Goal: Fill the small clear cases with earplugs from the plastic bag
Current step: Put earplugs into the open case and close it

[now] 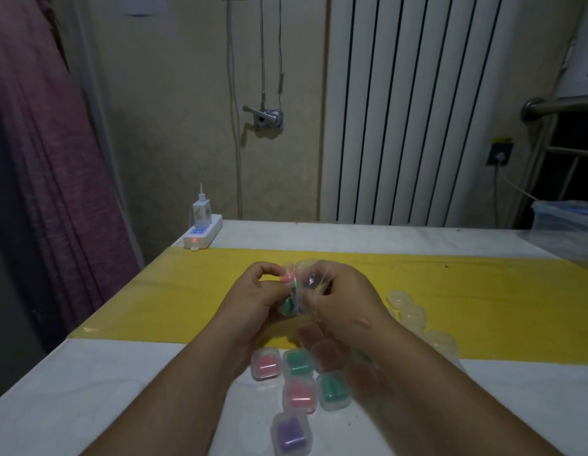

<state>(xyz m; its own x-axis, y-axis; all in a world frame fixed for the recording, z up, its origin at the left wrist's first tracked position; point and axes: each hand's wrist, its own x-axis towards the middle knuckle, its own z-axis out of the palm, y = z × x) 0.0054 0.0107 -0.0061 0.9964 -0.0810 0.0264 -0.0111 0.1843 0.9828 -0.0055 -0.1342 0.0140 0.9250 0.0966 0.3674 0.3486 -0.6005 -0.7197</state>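
A purple curtain hangs beyond the left edge of the white surface. At the far left corner lies a power strip with a white charger plugged into it (a red light glows on the strip). A yellow mat runs across the surface from its left edge towards its right edge.

Over the middle of the mat, the left hand has its grip closed on the left side of the plastic bag. Its fingertips are pinched at a pink earplug near the bag's top; I cannot tell whether that one is inside the film or out of it. Green and blue earplugs show through the lower part of the bag. The right hand grips the bag's right side, fingers curled into the crumpled film.

Below the wrists, towards the near edge, the filled cases sit closed and packed close together: pink, green, red and one purple nearest the edge. Right of the right hand, the empty cases lie in a loose line on the mat. A plastic tub stands at the far right corner.
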